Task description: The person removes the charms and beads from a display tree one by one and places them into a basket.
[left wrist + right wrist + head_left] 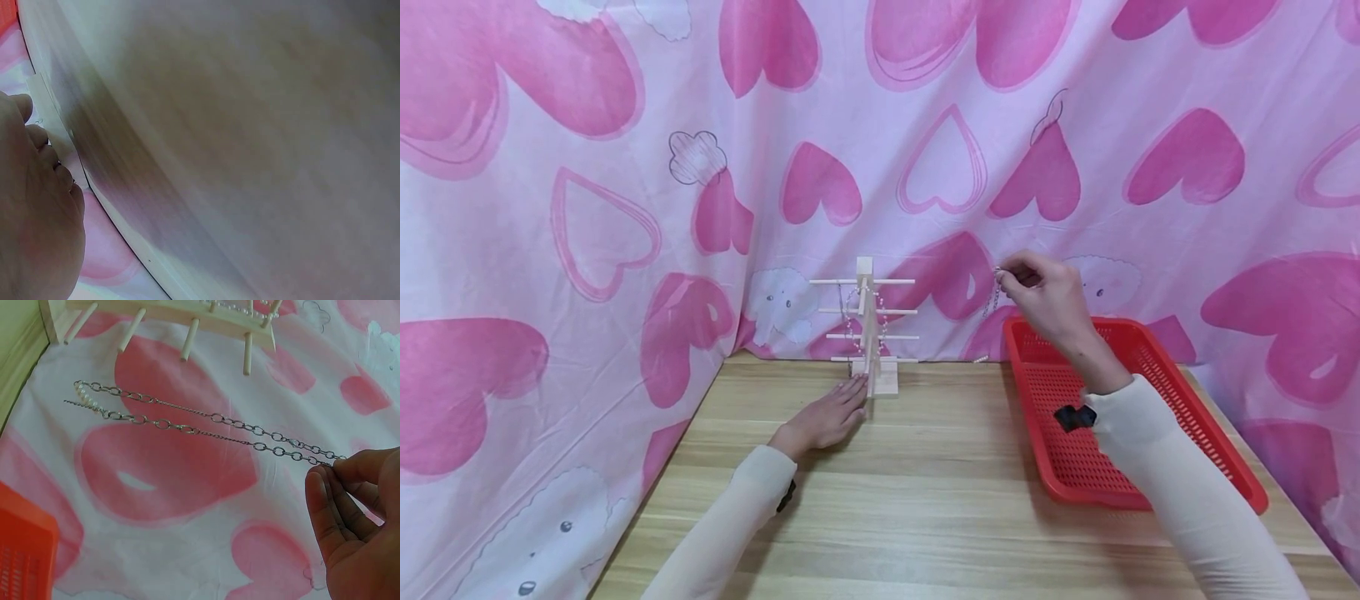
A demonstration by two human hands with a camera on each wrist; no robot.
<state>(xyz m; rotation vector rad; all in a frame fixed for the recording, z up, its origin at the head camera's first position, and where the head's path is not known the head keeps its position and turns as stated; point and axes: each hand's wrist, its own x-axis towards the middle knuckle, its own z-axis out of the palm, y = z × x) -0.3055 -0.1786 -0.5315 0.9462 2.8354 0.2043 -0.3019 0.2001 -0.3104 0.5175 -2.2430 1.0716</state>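
Observation:
My right hand (1048, 292) is raised above the far left part of the red basket. Between thumb and fingertips it pinches a silver chain necklace (164, 424), which hangs in a long loop with a short run of white pearls at its bottom. Left of it on the table stands a pale wooden jewelry stand (865, 265) with thin pegs sticking out. Beaded strands (234, 309) hang on some pegs. My left hand (827, 418) lies low at the stand's base, its fingers extended and touching the wood; the left wrist view shows the fingertips along the base's edge.
A red perforated plastic basket (1028, 442) occupies the right side of the wooden table (880, 533). Pink heart-print cloth (820, 183) hangs behind the table and along both sides.

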